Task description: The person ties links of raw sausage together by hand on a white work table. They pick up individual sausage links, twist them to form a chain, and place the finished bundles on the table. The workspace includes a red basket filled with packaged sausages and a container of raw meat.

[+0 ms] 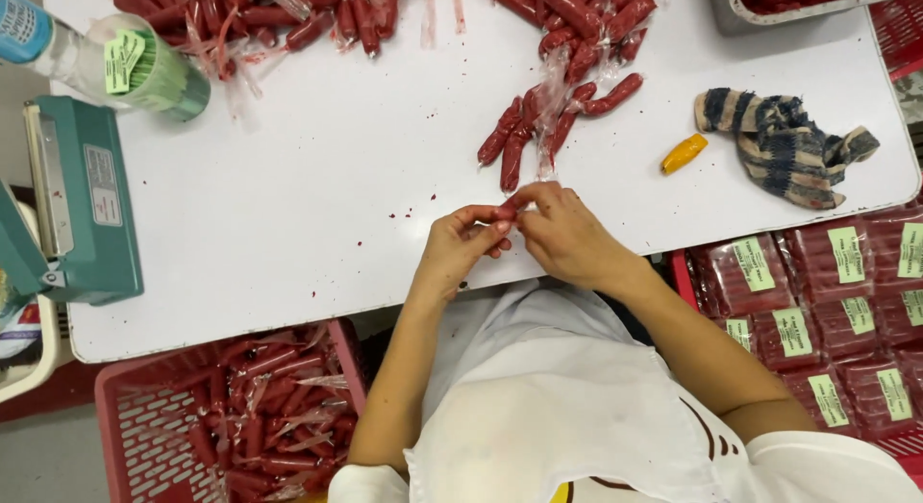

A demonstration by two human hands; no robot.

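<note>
Head cam | L hand + R hand grips pinched shut on red sausage, betw fingertips | above table edge

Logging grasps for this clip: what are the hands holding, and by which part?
Both hands, left hand and right hand, pinch one small red sausage between fingertips, one at each end; its middle is barely visible.

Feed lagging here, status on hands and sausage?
Left hand and right hand together, fingers pinching one red sausage. White table edge. Sausage cluster just beyond, not blocking.
</note>
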